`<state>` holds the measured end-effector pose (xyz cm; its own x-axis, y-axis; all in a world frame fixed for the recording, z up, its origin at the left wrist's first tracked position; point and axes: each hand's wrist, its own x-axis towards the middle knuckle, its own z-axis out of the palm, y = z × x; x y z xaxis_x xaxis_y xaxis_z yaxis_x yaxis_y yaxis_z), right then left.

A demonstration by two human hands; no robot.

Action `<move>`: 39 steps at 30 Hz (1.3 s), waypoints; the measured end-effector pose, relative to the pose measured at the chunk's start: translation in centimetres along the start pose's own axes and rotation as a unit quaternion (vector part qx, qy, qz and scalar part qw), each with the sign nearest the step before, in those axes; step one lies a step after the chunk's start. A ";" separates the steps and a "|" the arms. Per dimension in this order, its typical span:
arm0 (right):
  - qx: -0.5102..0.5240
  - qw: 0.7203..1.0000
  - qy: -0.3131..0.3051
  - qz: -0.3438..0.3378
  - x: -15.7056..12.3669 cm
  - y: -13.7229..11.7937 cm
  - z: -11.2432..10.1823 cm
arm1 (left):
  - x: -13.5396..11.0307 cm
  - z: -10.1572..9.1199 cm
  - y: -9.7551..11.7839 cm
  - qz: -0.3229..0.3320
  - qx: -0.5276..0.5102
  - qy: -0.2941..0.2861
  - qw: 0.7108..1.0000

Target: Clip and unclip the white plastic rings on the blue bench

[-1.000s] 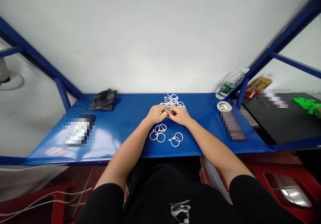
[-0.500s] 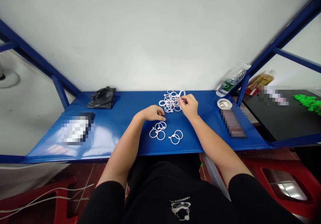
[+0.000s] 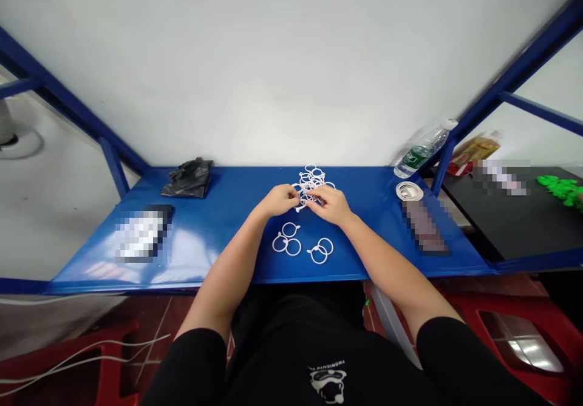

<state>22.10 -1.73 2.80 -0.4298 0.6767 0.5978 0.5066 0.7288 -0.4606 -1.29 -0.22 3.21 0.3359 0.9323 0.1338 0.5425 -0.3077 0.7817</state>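
Observation:
My left hand [image 3: 281, 200] is closed in a pinch on a white plastic curtain ring [image 3: 297, 208] at the near left side of a pile. Close by on the right, my right hand [image 3: 328, 204] also pinches a white ring, mostly covered by the fingers. Behind both hands lies the heap of white curtain rings [image 3: 311, 179], tangled over each other, each with a small eyelet. Nearer to me on the blue table are a group of three rings [image 3: 293, 247] and a pair of overlapping rings [image 3: 319, 255].
A crumpled black plastic bag [image 3: 188, 178] lies at the back left of the blue table [image 3: 228, 224]. On the right are a clear water bottle [image 3: 419, 152], a white coil [image 3: 409, 191] and a blurred flat object [image 3: 426, 227]. Blue frame posts rise at both sides.
My right hand has moved left and nearer, lowering a ring from above the pile. My left hand has moved slightly up to meet it. One ring is gone from the left near group.

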 end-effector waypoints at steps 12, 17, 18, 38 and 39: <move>-0.025 0.999 -0.026 -0.015 0.2 -0.2 0.2 | 0.3 2.0 0.5 -0.007 -0.129 -0.039 0.991; -0.028 0.999 -0.043 0.013 0.2 -0.4 0.4 | 0.4 2.7 0.7 0.012 -0.175 -0.001 0.985; -0.035 0.998 -0.035 0.028 0.3 -0.4 0.4 | 0.4 2.7 0.7 0.006 -0.173 0.011 0.985; 0.029 0.997 -0.015 0.071 0.4 0.9 0.1 | -0.5 2.1 1.8 0.154 0.070 0.024 0.985; 0.027 0.997 -0.013 0.066 0.4 0.9 0.1 | -0.5 2.1 1.7 0.156 0.080 0.022 0.984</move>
<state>22.35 -0.77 2.53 -0.3815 0.7693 0.5125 0.5189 0.6371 -0.5700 1.10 -1.61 3.21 0.4731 0.7942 0.3813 0.5346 -0.6028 0.5923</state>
